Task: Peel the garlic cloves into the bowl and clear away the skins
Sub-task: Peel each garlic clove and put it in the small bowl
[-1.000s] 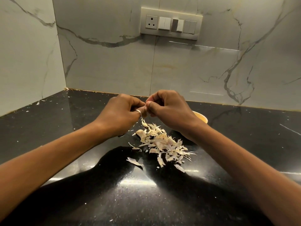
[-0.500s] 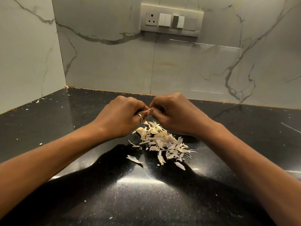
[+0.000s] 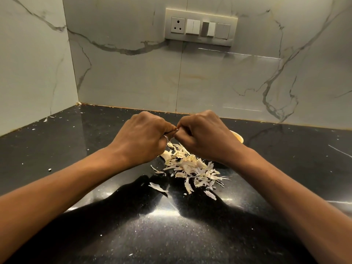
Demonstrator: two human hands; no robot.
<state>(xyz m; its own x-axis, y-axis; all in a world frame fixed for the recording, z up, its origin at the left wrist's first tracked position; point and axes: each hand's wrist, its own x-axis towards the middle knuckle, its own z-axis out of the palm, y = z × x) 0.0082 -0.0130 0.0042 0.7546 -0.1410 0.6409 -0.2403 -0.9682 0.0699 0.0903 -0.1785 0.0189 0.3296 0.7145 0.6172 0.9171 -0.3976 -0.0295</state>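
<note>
I see a glossy black stone tabletop [image 3: 76, 149] meeting a grey-veined white marble wall [image 3: 133, 77] that carries a cream switch panel [image 3: 201, 27]. A loose pile of papery garlic skins [image 3: 190, 166] lies on the tabletop. Just above it the left hand [image 3: 142, 138] and right hand [image 3: 203, 134] meet, each grip curled, pinching a small piece [image 3: 177, 129] mostly hidden by fingers. A whitish garlic clove [image 3: 165, 154] touches the pile's left edge. A pale yellow bowl [image 3: 238, 137] peeks out beyond the pile, behind the right wrist.

Desk [image 3: 76, 145]: glossy black, white-flecked. Wall [image 3: 133, 77]: pale marble, grey veins. Garlic skins [image 3: 190, 166]: cream-white. Bowl [image 3: 238, 138]: yellow rim.
</note>
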